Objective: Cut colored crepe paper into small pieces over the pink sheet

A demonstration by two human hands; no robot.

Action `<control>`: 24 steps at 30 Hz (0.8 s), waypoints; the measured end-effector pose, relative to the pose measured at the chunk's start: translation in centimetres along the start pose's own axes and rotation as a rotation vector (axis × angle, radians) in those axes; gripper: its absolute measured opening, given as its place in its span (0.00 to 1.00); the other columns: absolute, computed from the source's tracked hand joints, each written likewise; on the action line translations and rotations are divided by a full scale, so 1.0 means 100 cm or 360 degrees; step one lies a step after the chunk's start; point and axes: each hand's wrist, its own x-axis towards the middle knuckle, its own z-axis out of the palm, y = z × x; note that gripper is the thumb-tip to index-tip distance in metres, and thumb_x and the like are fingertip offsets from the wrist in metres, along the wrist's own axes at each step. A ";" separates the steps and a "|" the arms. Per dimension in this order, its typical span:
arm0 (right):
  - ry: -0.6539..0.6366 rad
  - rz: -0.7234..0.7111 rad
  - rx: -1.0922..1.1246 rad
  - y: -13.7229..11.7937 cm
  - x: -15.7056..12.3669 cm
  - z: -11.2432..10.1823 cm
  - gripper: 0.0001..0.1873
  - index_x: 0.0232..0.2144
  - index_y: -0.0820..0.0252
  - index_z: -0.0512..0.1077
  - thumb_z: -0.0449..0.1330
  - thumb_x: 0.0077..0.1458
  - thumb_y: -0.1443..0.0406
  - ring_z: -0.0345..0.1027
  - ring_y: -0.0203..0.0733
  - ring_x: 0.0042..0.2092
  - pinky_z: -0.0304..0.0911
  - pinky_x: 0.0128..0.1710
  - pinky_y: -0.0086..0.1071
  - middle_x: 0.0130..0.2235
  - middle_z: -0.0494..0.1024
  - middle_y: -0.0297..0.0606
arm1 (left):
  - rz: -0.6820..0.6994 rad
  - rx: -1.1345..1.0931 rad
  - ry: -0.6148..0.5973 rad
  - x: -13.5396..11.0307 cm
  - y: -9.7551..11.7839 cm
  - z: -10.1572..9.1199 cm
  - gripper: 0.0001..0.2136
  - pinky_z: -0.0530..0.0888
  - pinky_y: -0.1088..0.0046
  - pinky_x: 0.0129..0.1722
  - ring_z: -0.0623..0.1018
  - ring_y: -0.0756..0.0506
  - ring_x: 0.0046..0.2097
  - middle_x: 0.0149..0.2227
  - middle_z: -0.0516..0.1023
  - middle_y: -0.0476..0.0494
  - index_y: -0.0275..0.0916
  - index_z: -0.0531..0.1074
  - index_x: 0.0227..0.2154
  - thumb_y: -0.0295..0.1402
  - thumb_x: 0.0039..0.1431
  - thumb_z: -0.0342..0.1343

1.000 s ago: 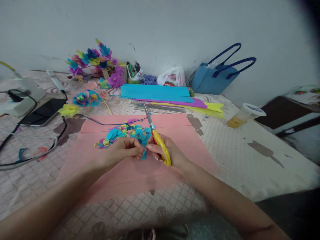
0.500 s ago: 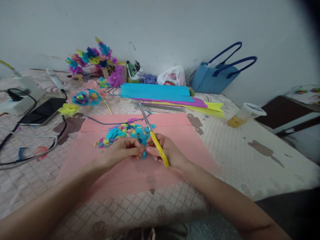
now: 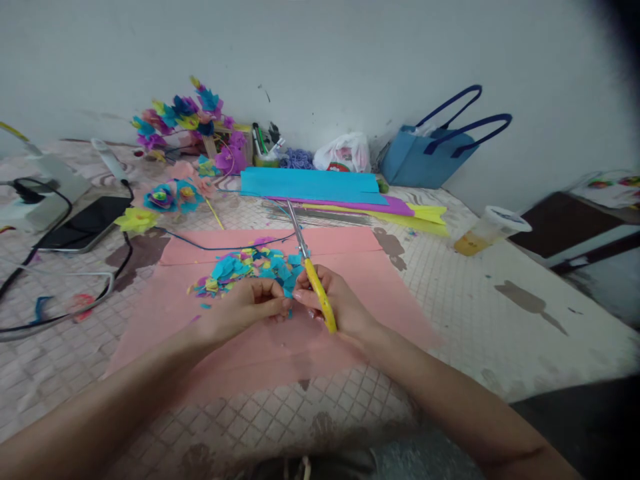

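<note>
Yellow-handled metal scissors (image 3: pixel 313 273) sit in the right hand (image 3: pixel 343 307), its fingers clamped around the handle and the blades pointing to the far side, in the head camera's view. The left hand (image 3: pixel 247 305) is just beside it, thumb and forefinger pinched together; a speck of blue shows at its fingertips, but I cannot tell whether they grip it. Both hands are over a large salmon-pink paper sheet (image 3: pixel 387 300) spread on the cloth-covered, diamond-patterned worktop (image 3: pixel 460 320). Just beyond them, on the sheet, is a loose heap of small blue, yellow, pink and purple paper scraps (image 3: pixel 273 265), with a thin dark-blue wire (image 3: pixel 200 247) along its far side. Farther back lies a long folded bright-blue paper (image 3: pixel 310 184), over purple paper (image 3: pixel 396 207) and yellow paper (image 3: pixel 427 218). Multicoloured paper flowers (image 3: pixel 163 198) lie at far left, near a black-screened phone (image 3: pixel 85 223); a clear plastic cup (image 3: pixel 487 232) with amber contents is at right.
</note>
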 end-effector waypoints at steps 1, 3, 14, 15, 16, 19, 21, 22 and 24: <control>0.0005 0.0001 0.0006 0.000 0.000 0.000 0.19 0.28 0.58 0.63 0.69 0.36 0.63 0.55 0.27 0.16 0.51 0.14 0.24 0.19 0.64 0.21 | -0.0006 0.0001 -0.0005 0.000 -0.001 0.000 0.12 0.69 0.75 0.29 0.73 0.50 0.27 0.24 0.75 0.49 0.37 0.70 0.22 0.40 0.52 0.61; 0.0013 0.0002 0.0028 -0.001 0.000 0.000 0.20 0.28 0.58 0.63 0.70 0.35 0.63 0.55 0.27 0.17 0.50 0.14 0.24 0.20 0.65 0.22 | -0.0042 0.0003 -0.0024 0.001 -0.004 -0.001 0.12 0.69 0.74 0.28 0.73 0.50 0.27 0.24 0.75 0.49 0.37 0.71 0.24 0.40 0.51 0.62; 0.0037 -0.0011 0.0013 0.001 -0.001 0.001 0.19 0.28 0.57 0.62 0.69 0.37 0.62 0.55 0.26 0.17 0.49 0.14 0.24 0.21 0.65 0.23 | -0.0051 -0.0056 -0.0027 0.001 -0.001 -0.001 0.10 0.68 0.74 0.30 0.73 0.49 0.29 0.26 0.75 0.49 0.37 0.71 0.27 0.37 0.50 0.63; 0.0039 0.0004 0.0016 0.000 -0.001 0.001 0.19 0.28 0.57 0.62 0.69 0.37 0.62 0.55 0.26 0.17 0.49 0.14 0.24 0.21 0.65 0.22 | -0.0037 -0.0038 0.0000 0.000 0.000 -0.001 0.10 0.68 0.73 0.30 0.73 0.49 0.29 0.27 0.75 0.49 0.36 0.71 0.27 0.38 0.50 0.63; 0.0041 0.0019 0.0017 0.000 -0.002 0.002 0.20 0.28 0.57 0.62 0.69 0.37 0.62 0.54 0.26 0.17 0.49 0.14 0.24 0.21 0.64 0.22 | -0.0015 -0.0008 0.0030 0.000 0.002 0.000 0.11 0.68 0.73 0.30 0.73 0.49 0.29 0.26 0.75 0.49 0.36 0.71 0.27 0.38 0.50 0.63; 0.0042 0.0045 0.0029 -0.001 -0.003 0.003 0.20 0.29 0.57 0.62 0.69 0.37 0.63 0.54 0.26 0.17 0.49 0.14 0.24 0.21 0.63 0.21 | 0.0048 0.0076 0.0122 -0.001 0.005 0.001 0.11 0.68 0.73 0.29 0.72 0.49 0.28 0.24 0.73 0.49 0.37 0.71 0.25 0.39 0.51 0.62; 0.0031 0.0047 0.0051 -0.001 -0.004 0.003 0.20 0.29 0.57 0.62 0.69 0.36 0.63 0.54 0.26 0.17 0.49 0.15 0.25 0.22 0.63 0.22 | 0.0067 0.0089 0.0167 -0.001 0.006 0.001 0.10 0.69 0.73 0.30 0.72 0.49 0.28 0.23 0.73 0.50 0.37 0.71 0.25 0.39 0.52 0.61; 0.0020 0.0045 0.0062 0.000 -0.004 0.004 0.20 0.29 0.57 0.62 0.69 0.36 0.64 0.54 0.26 0.17 0.49 0.15 0.25 0.22 0.64 0.22 | 0.0073 0.0085 0.0176 -0.001 0.006 0.001 0.10 0.69 0.73 0.30 0.72 0.49 0.28 0.23 0.73 0.50 0.37 0.70 0.25 0.39 0.53 0.60; -0.0002 0.0047 0.0079 0.000 -0.004 0.004 0.20 0.30 0.57 0.62 0.69 0.35 0.64 0.54 0.26 0.17 0.48 0.15 0.25 0.23 0.65 0.22 | 0.0082 0.0066 0.0177 -0.001 0.005 0.001 0.10 0.69 0.74 0.30 0.72 0.50 0.27 0.22 0.72 0.51 0.37 0.70 0.24 0.38 0.53 0.59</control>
